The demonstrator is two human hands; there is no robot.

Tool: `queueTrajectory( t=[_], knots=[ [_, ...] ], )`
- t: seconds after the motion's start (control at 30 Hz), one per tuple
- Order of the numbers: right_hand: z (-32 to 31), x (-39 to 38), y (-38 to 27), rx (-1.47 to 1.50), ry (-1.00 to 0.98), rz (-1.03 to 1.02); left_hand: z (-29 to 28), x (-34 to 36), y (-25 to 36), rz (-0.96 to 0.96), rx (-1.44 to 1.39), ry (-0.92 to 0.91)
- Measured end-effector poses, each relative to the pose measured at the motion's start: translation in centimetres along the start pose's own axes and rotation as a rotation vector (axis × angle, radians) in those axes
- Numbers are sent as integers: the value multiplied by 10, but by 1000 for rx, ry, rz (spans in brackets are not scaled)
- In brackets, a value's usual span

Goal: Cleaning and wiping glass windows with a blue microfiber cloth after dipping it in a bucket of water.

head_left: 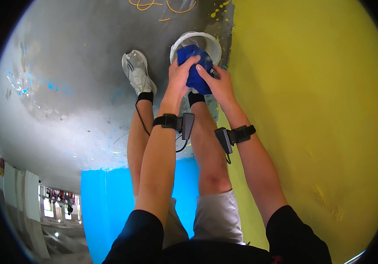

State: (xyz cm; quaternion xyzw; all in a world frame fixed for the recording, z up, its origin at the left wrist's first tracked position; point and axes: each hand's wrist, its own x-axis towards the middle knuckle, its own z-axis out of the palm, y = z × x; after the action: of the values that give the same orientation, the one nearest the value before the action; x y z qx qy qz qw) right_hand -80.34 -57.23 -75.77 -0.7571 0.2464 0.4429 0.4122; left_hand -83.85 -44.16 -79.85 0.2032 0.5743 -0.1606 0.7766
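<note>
Upper centre of frame, blue cloth (197, 83): deep, saturated colour, bunched and creased, few small pale marks, hiding part of the white bucket (215, 46) from view; my left hand (179, 75) and right hand (222, 86) both closed on it, one from each side

Some loopy yellow cord (181, 12) on a grey floor (83, 39), blue paint splatters (51, 86) over left, bright blue patch (105, 198) lower down, big yellow surface (312, 110) right.

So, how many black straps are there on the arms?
2: one black strap around the left forearm, another black strap around the right forearm.
</note>
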Motion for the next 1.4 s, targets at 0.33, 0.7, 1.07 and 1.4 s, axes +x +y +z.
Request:
queueTrajectory(
  t=[0.33, 0.7, 1.07, 1.4],
  knots=[
    [-15, 31, 24, 956, -572, 452, 12, -8, 15, 129, -203, -180],
    [-24, 48, -3, 433, -840, 536, 8, 0, 42, 222, 647, -264],
    [21, 39, 13, 185, -474, 80, 24, 18, 29, 455, 1305, -4],
    [32, 61, 37, -298, -246, -183, 28, 43, 1, 629, 1328, 326]
  ],
)
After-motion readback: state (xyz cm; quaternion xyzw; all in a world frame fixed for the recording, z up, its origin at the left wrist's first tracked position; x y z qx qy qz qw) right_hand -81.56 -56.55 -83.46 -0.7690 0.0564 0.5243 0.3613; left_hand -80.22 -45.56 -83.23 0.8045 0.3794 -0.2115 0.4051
